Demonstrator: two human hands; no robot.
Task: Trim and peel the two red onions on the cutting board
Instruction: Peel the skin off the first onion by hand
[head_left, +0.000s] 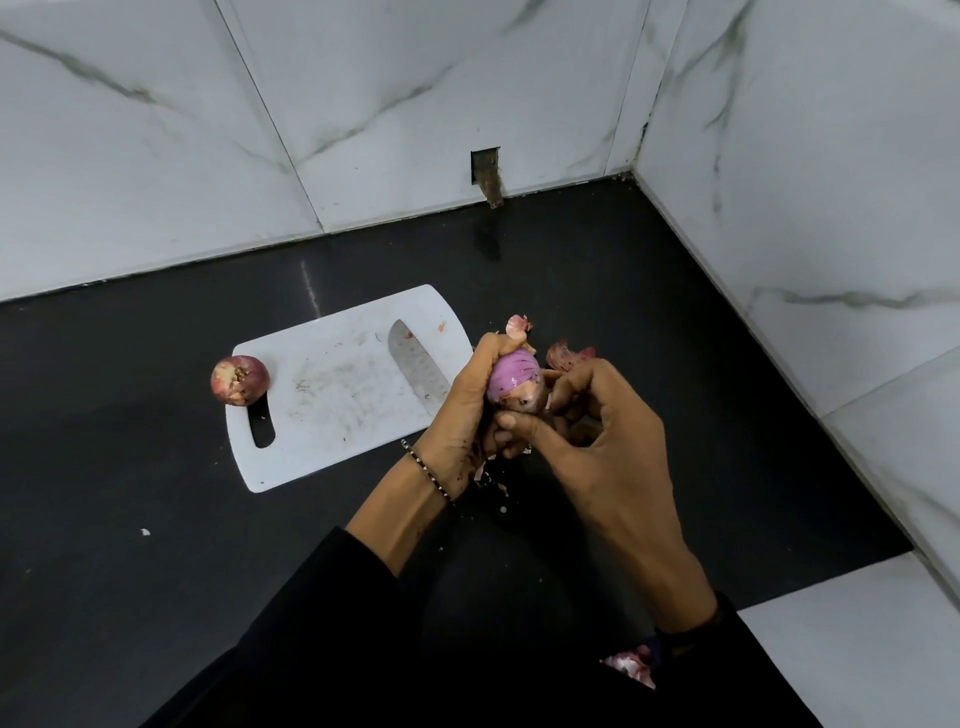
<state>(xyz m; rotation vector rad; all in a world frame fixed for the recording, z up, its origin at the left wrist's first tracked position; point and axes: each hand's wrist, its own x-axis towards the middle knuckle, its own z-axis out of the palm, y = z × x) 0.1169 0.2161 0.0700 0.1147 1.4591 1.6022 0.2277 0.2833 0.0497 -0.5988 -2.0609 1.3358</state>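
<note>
So the held onion (517, 382) is up off the cutting board (322, 441), just past its right edge and over the dark tabletop (156, 467). The left hand (467, 400) has a closed grip wrapped round the onion's far side, fingers curled over the top. The right hand (608, 431) comes in from the other side, thumb and fingertips pinching at the lower end. The onion's long axis tilts away from the camera. Its upper part is already bare, shiny purple, but a patch of brownish papery skin clings to the near end, right where the right hand's grip sits, so I'd guess that bit gets pulled next. The second onion (240, 380) sits unpeeled at the board's left edge by the handle slot, root end up, well apart and nearer the left hand. The knife (418, 366) lies flat on the board, and loose skins (569, 354) lie just behind the hands.
</note>
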